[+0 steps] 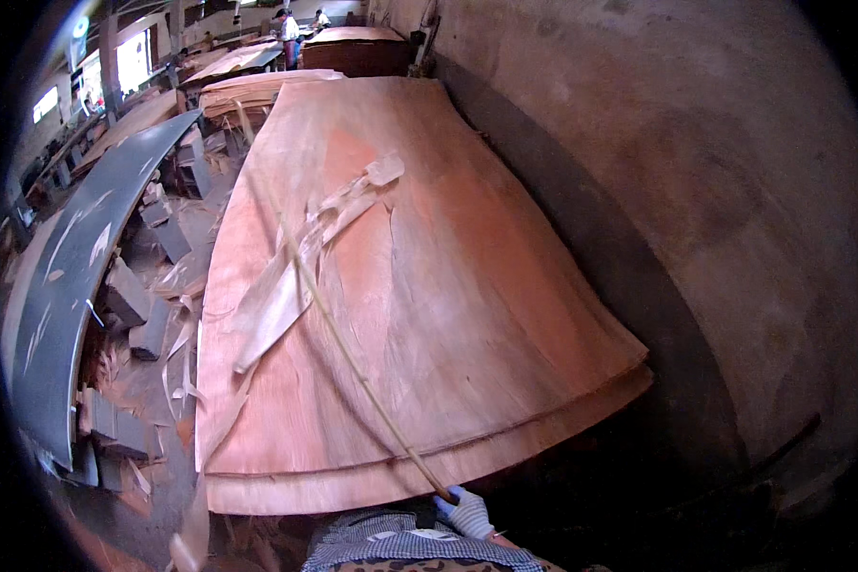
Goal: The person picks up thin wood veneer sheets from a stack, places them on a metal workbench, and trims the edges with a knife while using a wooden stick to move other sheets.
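Note:
My right hand (469, 515), in a white glove with blue fingertips, is closed around the near end of a long thin stick (360, 374). The stick reaches forward and left over a wide stack of reddish wood veneer sheets (448, 315), its far end blurred. Several pale torn veneer strips (276, 300) lie bunched beside and under the stick, running toward a squarish scrap (385, 171). Another long strip (221, 434) hangs over the stack's near left edge. My left hand is out of the picture.
A long dark board (95, 243) lies at the left beside grey blocks (129, 294) and scattered veneer scraps. A bare wall (658, 143) runs along the right. More veneer stacks (353, 38) and two people (289, 29) are at the back.

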`<state>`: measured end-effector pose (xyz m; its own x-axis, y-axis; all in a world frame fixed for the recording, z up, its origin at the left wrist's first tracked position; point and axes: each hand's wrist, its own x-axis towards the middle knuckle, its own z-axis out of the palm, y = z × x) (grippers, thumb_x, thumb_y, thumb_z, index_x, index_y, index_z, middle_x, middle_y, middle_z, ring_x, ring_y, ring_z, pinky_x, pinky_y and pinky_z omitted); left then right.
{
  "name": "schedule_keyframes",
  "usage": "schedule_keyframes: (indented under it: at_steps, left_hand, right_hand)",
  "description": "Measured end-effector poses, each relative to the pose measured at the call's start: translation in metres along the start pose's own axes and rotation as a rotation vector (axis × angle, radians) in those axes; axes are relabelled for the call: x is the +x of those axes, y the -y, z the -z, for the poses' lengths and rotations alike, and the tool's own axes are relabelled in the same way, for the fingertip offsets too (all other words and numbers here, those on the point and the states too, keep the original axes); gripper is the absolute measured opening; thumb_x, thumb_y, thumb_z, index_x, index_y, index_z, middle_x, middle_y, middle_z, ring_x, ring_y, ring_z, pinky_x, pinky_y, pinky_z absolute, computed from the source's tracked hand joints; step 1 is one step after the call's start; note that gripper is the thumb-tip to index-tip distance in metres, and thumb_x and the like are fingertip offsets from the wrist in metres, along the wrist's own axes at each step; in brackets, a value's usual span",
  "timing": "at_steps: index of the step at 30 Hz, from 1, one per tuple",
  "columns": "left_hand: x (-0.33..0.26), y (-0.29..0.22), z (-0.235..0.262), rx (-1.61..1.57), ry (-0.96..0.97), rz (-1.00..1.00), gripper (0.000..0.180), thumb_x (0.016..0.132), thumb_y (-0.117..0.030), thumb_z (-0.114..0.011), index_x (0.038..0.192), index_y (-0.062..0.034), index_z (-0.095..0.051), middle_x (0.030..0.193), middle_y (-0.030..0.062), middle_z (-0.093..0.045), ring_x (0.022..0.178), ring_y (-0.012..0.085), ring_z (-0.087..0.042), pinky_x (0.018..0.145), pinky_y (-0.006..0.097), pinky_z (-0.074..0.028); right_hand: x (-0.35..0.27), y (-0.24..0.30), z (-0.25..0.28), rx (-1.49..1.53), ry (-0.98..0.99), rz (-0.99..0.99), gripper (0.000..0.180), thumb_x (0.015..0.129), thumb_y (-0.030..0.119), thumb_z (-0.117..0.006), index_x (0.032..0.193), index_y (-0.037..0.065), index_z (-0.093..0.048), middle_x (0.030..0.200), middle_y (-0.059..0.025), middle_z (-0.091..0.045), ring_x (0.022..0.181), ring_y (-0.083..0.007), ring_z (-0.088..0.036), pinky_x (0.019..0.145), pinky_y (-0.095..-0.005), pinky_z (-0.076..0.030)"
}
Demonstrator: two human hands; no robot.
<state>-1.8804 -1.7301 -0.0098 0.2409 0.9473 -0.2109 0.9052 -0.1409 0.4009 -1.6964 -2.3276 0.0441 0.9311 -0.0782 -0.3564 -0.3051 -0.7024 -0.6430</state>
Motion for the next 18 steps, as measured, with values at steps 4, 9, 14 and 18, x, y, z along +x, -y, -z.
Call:
schedule_keyframes:
  at_steps: [4, 9, 14, 18]
  left_hand:
    - [0.002, 0.000, 0.001, 0.133, -0.063, -0.276, 0.035, 0.076, -0.027, -0.057, 0.093, 0.0032, -0.059, 0.091, 0.0190, -0.059, 0.078, 0.0317, -0.057, 0.064, 0.044, -0.045]
    - [-0.064, -0.172, 0.005, 0.299, -0.249, -0.658, 0.030, 0.073, -0.021, -0.062, 0.093, 0.0004, -0.055, 0.098, 0.0187, -0.054, 0.090, 0.0345, -0.053, 0.077, 0.042, -0.043]
    - [-0.114, -0.327, -0.024, 0.215, -0.172, -0.942, 0.036, 0.068, -0.018, -0.066, 0.095, -0.0018, -0.050, 0.102, 0.0173, -0.047, 0.099, 0.0318, -0.045, 0.085, 0.040, -0.036]
    - [-0.118, -0.423, -0.088, 0.170, -0.186, -1.158, 0.053, 0.061, -0.024, -0.073, 0.103, -0.0054, -0.047, 0.106, 0.0131, -0.045, 0.098, 0.0289, -0.044, 0.085, 0.040, -0.035]
  right_hand:
    - [-0.008, 0.005, 0.002, 0.069, 0.102, 0.048, 0.039, 0.072, 0.044, -0.060, 0.092, 0.011, -0.061, 0.074, -0.0177, -0.060, 0.069, -0.0337, -0.058, 0.062, -0.0389, -0.047]
    - [-0.013, -0.012, 0.031, 0.010, -0.027, 0.023, 0.038, 0.072, 0.043, -0.061, 0.091, 0.010, -0.061, 0.076, -0.0174, -0.061, 0.069, -0.0322, -0.059, 0.062, -0.0373, -0.047]
    - [0.027, -0.022, 0.066, -0.088, -0.219, -0.018, 0.043, 0.073, 0.047, -0.059, 0.085, 0.006, -0.061, 0.074, -0.0179, -0.060, 0.067, -0.0333, -0.058, 0.061, -0.0392, -0.046]
    - [0.048, -0.023, 0.107, -0.171, -0.301, -0.107, 0.048, 0.076, 0.049, -0.054, 0.084, 0.002, -0.060, 0.073, -0.0205, -0.059, 0.070, -0.0367, -0.057, 0.062, -0.0410, -0.044]
